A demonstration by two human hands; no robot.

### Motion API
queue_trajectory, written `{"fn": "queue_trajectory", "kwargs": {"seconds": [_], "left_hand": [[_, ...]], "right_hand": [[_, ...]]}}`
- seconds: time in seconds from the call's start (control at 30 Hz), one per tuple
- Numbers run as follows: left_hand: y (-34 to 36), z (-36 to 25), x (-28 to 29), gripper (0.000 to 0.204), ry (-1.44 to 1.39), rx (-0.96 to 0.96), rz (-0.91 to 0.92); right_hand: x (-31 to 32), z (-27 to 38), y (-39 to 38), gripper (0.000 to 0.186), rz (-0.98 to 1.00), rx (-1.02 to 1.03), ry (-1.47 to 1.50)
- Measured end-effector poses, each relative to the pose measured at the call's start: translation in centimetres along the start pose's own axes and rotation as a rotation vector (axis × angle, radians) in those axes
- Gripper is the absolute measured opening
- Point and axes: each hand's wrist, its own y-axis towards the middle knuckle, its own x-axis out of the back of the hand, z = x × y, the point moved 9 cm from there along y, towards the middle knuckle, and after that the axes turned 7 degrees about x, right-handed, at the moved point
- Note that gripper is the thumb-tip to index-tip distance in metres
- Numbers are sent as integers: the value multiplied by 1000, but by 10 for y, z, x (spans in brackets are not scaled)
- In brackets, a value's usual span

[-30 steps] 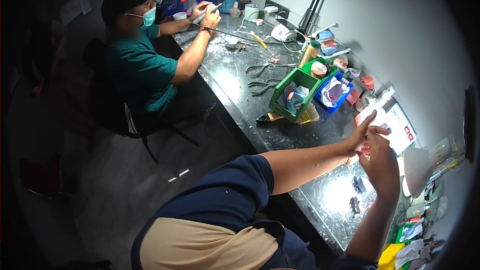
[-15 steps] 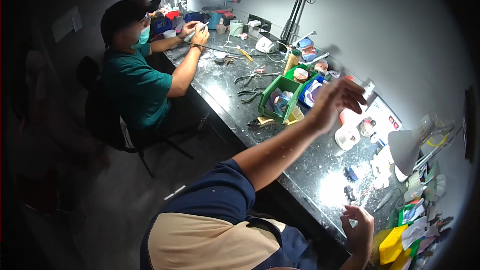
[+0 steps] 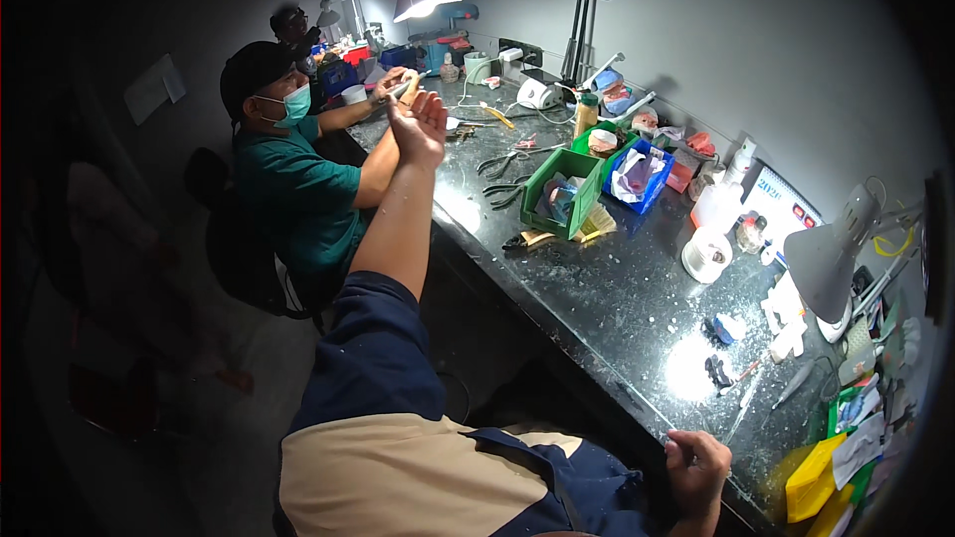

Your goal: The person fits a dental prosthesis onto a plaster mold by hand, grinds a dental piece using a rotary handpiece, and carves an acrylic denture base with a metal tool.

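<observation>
My left hand (image 3: 418, 129) is stretched out toward the far left, palm turned up and fingers apart, with nothing visible in it. It overlaps the view of a co-worker's hands, and I cannot tell whether they touch. At the near edge of the bench my right hand (image 3: 699, 462) rests with its fingers curled in and nothing showing in them. Beyond the right hand lie a small dark piece (image 3: 718, 375) in bright light and a blue-and-white piece (image 3: 729, 328). A white round tub (image 3: 706, 257) stands farther back.
A co-worker (image 3: 298, 174) in a green shirt and mask sits at left, holding a slim tool. On the dark bench (image 3: 597, 288) are a green bin (image 3: 562, 194), a blue bin (image 3: 640, 179) and pliers (image 3: 502, 189). A grey lamp (image 3: 836, 249) and yellow bin (image 3: 816, 477) stand right.
My left hand has swung left from above the bins and tub toward the co-worker, its palm turning up. The right hand has shifted slightly nearer and curled its fingers more.
</observation>
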Motion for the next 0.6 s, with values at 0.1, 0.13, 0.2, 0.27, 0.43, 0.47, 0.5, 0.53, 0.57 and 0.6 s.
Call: {"fn": "queue_trajectory", "kwargs": {"seconds": [0.1,0.13,0.2,0.27,0.43,0.47,0.5,0.53,0.57,0.6], "left_hand": [[17,-30,12,84,31,-57,-20],[22,-40,11,83,31,-58,21],[29,-50,5,80,53,-108,33],[38,-70,6,76,77,-114,19],[44,-77,15,72,145,-165,-88],[46,-89,19,71,205,-202,-127],[51,-96,24,71,207,-202,-133],[55,-106,30,67,303,-238,-190],[60,-110,36,63,396,-268,-246],[66,-108,42,63,394,-260,-249]], "right_hand": [[-7,3,3,10,11,28,-11],[-11,1,2,10,18,23,-10],[-11,-2,1,9,-53,60,-9],[-13,-12,0,10,-19,103,-22],[-15,-13,-1,14,-10,179,-108],[-15,-9,0,16,-30,202,-128],[-15,-6,1,18,-49,225,-148],[-16,-4,2,18,-44,223,-148],[-17,-3,3,18,-27,217,-158],[-18,-2,4,17,-10,210,-170]]}}
